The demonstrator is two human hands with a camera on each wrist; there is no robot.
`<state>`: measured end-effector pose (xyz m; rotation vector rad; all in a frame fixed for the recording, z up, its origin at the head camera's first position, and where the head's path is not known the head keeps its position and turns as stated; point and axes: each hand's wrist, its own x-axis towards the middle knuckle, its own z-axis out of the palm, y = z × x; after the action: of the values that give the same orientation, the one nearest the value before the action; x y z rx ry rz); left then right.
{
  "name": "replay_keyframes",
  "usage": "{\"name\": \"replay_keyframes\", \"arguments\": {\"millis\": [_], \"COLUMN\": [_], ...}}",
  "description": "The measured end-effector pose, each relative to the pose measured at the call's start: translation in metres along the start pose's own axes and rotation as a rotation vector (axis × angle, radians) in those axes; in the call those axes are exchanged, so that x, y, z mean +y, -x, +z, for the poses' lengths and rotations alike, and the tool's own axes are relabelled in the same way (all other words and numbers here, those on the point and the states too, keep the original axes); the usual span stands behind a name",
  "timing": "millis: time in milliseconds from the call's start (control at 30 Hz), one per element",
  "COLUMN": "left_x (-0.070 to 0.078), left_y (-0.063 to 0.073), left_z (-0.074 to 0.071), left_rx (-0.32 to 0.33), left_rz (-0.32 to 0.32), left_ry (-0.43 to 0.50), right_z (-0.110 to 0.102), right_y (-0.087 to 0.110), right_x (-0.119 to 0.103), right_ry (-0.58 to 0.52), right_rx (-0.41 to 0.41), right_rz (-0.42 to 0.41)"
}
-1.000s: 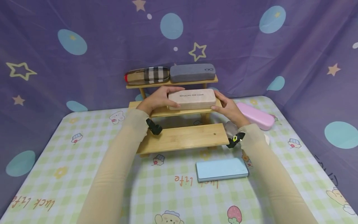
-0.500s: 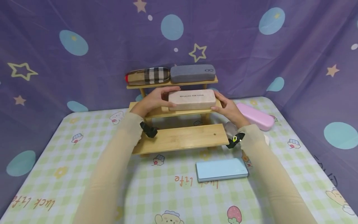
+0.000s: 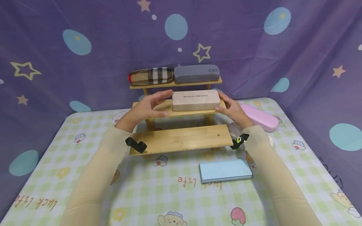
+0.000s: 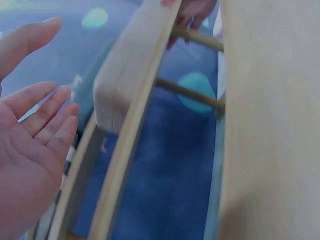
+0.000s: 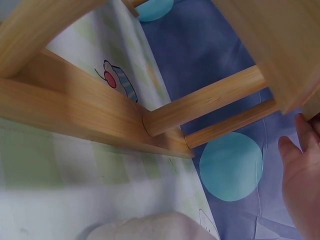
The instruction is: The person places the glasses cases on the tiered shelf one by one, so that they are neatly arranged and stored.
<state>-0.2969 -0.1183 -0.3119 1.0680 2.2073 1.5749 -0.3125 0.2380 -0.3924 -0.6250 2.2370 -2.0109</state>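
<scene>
On the light-wood middle shelf (image 3: 167, 106), near its right edge with room leftward, sits a beige, rounded oblong case (image 3: 196, 101), black-lettered, gripped by the right hand (image 3: 233, 110), the released left hand (image 3: 145, 108) just apart.

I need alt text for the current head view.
A person's right grip holds a beige case on the middle shelf of a wooden rack; the left grip is open beside it. A plaid case and blue-gray case lie above.

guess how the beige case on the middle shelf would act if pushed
The beige case looks stiff, given its crisp boxy shape. It likely wouldn't roll, as its long sides look flat. It might slide, though, as the middle shelf looks smooth.
</scene>
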Motion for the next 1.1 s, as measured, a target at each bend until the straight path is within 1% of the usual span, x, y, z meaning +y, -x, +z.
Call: {"name": "replay_keyframes", "arguments": {"millis": [100,167,233,267,367,467,500,567,667,700,767,900,1000,1100], "left_x": [0.008,0.011,0.013,0.014,0.018,0.022,0.022,0.020,0.015,0.014,0.011,0.004,0.001,0.000], "left_y": [0.010,0.017,0.023,0.026,0.036,0.042,0.043,0.045,0.048,0.050,0.052,0.060,0.066,0.072], "left_z": [0.011,0.021,0.031,0.035,0.050,0.063,0.068,0.077,0.092,0.098,0.110,0.134,0.149,0.161], "left_rx": [-0.033,-0.043,-0.048,-0.053,-0.054,-0.066,-0.072,-0.100,-0.146,-0.161,-0.192,-0.234,-0.229,-0.199], "left_rz": [0.038,0.061,0.062,0.055,-0.037,-0.083,-0.073,0.003,0.078,0.096,0.112,0.096,0.046,-0.018], "left_ry": [0.018,0.022,0.029,0.027,0.055,0.071,0.074,0.054,0.055,0.061,0.080,0.122,0.153,0.185], "right_z": [0.000,0.000,0.000,0.000,0.000,0.000,0.000,0.000,0.000,0.000,0.000,0.000,0.000,0.000], "right_y": [0.000,0.000,-0.001,-0.001,-0.002,-0.002,-0.001,-0.001,-0.001,-0.001,-0.002,-0.002,-0.002,-0.001], "right_x": [0.000,0.001,0.001,0.001,0.001,0.000,0.000,0.000,0.000,0.001,0.001,0.001,0.000,0.000], "right_ry": [0.006,0.008,0.005,0.005,0.010,0.015,0.015,0.012,0.005,0.004,0.002,-0.001,-0.004,-0.010], "right_rx": [0.006,0.003,0.003,0.002,-0.002,-0.001,0.000,0.002,0.004,0.005,0.005,0.010,0.009,0.011], "right_rz": [-0.003,-0.006,-0.009,-0.009,-0.005,0.000,0.002,0.004,0.006,0.006,0.005,-0.002,-0.001,0.009]}}
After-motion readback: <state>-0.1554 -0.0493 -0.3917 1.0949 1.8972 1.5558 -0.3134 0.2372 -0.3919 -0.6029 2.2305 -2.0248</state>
